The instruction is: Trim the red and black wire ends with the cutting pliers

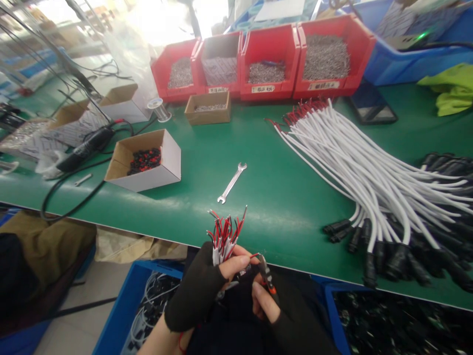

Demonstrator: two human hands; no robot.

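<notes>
My left hand [201, 281], in a black fingerless glove, is closed around a bunch of white cables [220, 252]. Their stripped ends fan upward as thin red and black wires [227, 228]. In my right hand [266, 301], also gloved in black, is a pair of cutting pliers [266, 277] with a bit of orange on the handle. The pliers' jaws are beside a red wire end [254, 255] at my left fingertips; whether they touch it I cannot tell. Both hands are at the table's front edge, over my lap.
An open-end wrench [232, 183] lies mid-table on the green mat [288, 187]. White cables with black connectors [369, 148] are heaped at right. Red bins [271, 54] line the back. A white box [168, 160] of small black and red parts stands left. Blue crates [118, 305] are below.
</notes>
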